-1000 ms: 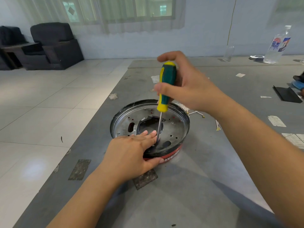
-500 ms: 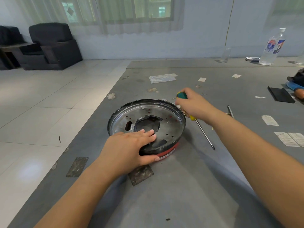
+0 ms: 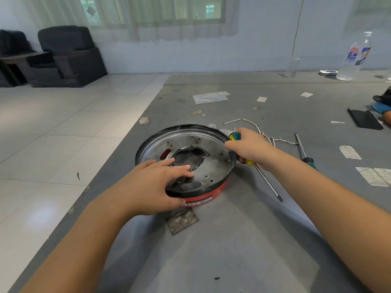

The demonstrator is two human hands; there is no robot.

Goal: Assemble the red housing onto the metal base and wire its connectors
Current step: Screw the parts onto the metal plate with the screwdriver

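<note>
Fingers (image 3: 177, 166) of the left hand (image 3: 152, 187) lie fairly straight across the near part of the metal base (image 3: 211, 166), their tips by the ragged central opening, while the thumb presses against the dark rim just above the red housing (image 3: 203, 196). Nothing is pinched; the hand rests flat on the plate. The right hand (image 3: 249, 149) curls round the green and yellow handle of a screwdriver (image 3: 267, 182), gripping it beside the right side of the base, its knuckles touching or nearly touching the rim. The steel shaft slants down toward the near edge of the worktop (image 3: 243, 240), with its tip resting on the grey surface or close to it.

The round metal base sits on top of the red housing, and only a low band of red with a white label shows beneath the rim on the near side. The pair stands near the left edge of the worktop. A small worn metal plate (image 3: 183, 220) lies just in front of the housing. Beyond the right hand lies a loose run of thin wires with small connectors (image 3: 262, 132), and a second screwdriver (image 3: 302, 150) lies farther toward the right edge. A clear plastic bag (image 3: 209, 97) and paper scraps lie toward the far edge, and a plastic bottle (image 3: 353, 58) stands at the far right corner.
</note>
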